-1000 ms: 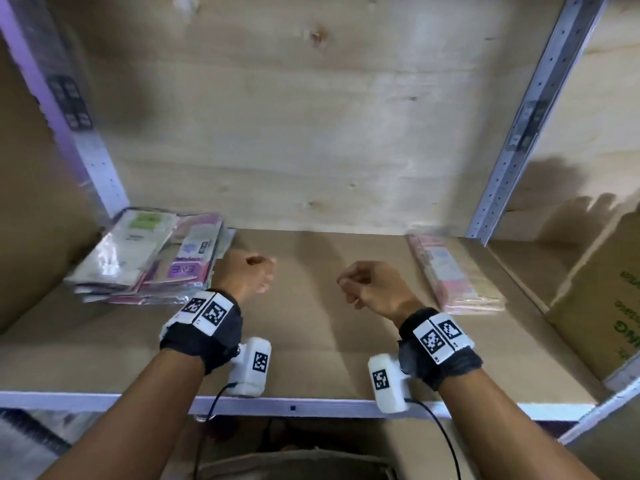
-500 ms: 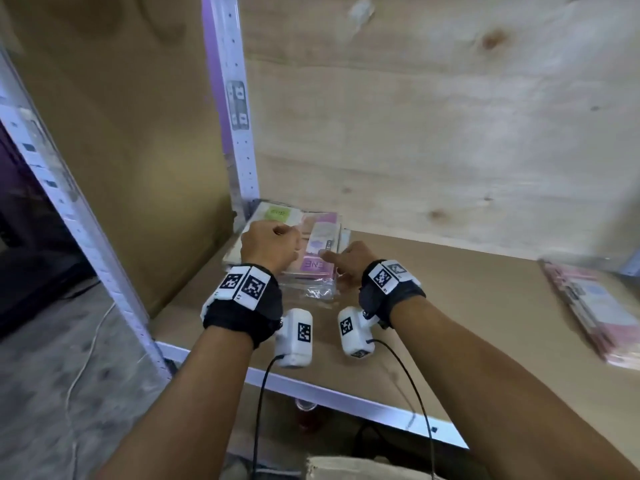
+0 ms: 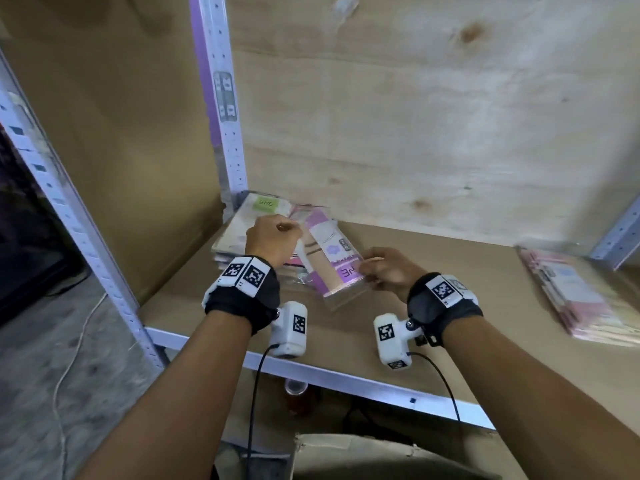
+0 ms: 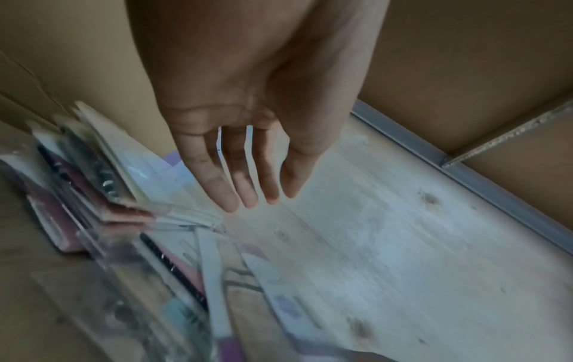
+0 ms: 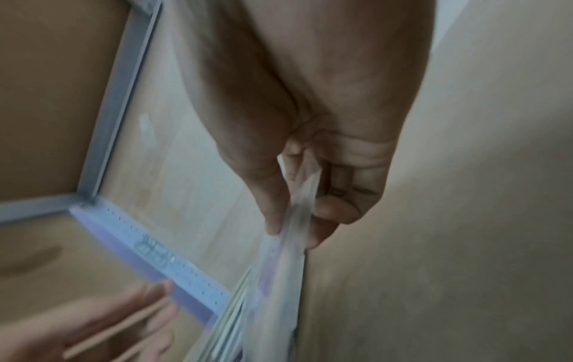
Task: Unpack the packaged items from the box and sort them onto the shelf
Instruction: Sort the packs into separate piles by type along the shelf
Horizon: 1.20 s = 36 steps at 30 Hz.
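Purple-and-white, in clear plastic, the packet [image 3: 327, 261] sits just left of the head view's centre, tilted, its far end over the left stack [image 3: 239, 233] and its near end lifted off the shelf [image 3: 450, 271]. Our right hand [image 3: 384, 268] pinches that near end, thumb on one face and fingers on the other. Our left hand [image 3: 273, 237] hovers over the far end; the left wrist view shows its fingers [image 4: 229, 181] straight and holding nothing. We judge the step is shifting this packet between piles, so we should keep the pinch firm, since the film looks slippery, and steady the stack with the flat left hand. Its long axis runs from upper left to lower right, printed face up, lettered end toward us. Another pile [image 3: 575, 299] lies at the right edge of the frame.
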Each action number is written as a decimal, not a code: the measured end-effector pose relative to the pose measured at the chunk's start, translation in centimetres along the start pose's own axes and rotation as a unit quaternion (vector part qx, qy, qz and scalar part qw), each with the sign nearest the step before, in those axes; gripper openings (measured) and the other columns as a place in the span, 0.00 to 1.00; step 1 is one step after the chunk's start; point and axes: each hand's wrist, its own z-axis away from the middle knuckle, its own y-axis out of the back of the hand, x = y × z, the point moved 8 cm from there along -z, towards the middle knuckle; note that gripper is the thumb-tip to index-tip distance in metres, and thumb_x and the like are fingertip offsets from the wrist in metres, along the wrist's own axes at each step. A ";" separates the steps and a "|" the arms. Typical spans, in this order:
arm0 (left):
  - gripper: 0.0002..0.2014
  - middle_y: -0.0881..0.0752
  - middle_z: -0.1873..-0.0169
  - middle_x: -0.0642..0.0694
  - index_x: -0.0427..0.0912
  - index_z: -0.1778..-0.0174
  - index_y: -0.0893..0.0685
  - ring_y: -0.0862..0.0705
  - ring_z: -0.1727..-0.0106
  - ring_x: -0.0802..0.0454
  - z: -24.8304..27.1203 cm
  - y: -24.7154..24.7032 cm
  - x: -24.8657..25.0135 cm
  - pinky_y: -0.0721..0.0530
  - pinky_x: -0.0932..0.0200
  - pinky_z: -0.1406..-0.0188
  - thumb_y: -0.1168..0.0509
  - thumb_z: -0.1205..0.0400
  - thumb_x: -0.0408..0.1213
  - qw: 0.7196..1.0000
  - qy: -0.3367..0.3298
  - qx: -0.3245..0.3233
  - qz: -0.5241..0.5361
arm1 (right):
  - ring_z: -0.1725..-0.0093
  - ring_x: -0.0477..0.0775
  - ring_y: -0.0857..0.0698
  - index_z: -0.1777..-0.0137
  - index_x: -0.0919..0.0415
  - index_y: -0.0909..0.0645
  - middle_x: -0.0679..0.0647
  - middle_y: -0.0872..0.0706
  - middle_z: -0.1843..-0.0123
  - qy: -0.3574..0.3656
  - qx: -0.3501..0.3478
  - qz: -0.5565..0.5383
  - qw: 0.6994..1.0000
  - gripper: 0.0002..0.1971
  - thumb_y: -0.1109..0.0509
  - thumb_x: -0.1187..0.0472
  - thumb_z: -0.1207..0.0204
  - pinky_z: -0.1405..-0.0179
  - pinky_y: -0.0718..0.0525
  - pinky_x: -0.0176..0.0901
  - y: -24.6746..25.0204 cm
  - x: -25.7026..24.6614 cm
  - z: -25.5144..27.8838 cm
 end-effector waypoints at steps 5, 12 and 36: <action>0.21 0.14 0.35 0.43 0.45 0.35 0.16 0.18 0.33 0.41 1.2 -3.6 1.7 0.23 0.44 0.28 0.31 0.21 0.51 0.993 -0.049 -0.046 -0.093 | 0.64 0.52 0.22 0.40 0.64 0.13 0.61 0.12 0.51 0.016 -0.053 -0.063 0.996 0.11 0.28 0.64 0.20 0.65 0.25 0.38 5.9 1.3 6.4; 0.10 0.13 0.61 0.48 0.44 0.57 0.09 0.18 0.55 0.48 2.3 -10.5 2.1 0.26 0.58 0.57 0.26 0.21 0.48 0.986 -0.022 -0.167 0.011 | 0.60 0.53 0.16 0.39 0.60 0.12 0.59 0.09 0.50 0.017 -0.001 -0.113 0.993 0.13 0.26 0.63 0.22 0.65 0.18 0.37 13.1 4.6 11.4; 0.23 0.09 0.43 0.47 0.41 0.37 0.16 0.09 0.44 0.51 9.2 -22.9 4.8 0.11 0.61 0.52 0.20 0.26 0.43 0.935 0.048 -0.288 0.201 | 0.40 0.71 0.13 0.32 0.74 0.21 0.70 0.13 0.38 0.057 0.153 -0.199 0.966 0.16 0.32 0.69 0.18 0.38 0.15 0.64 17.0 5.4 10.5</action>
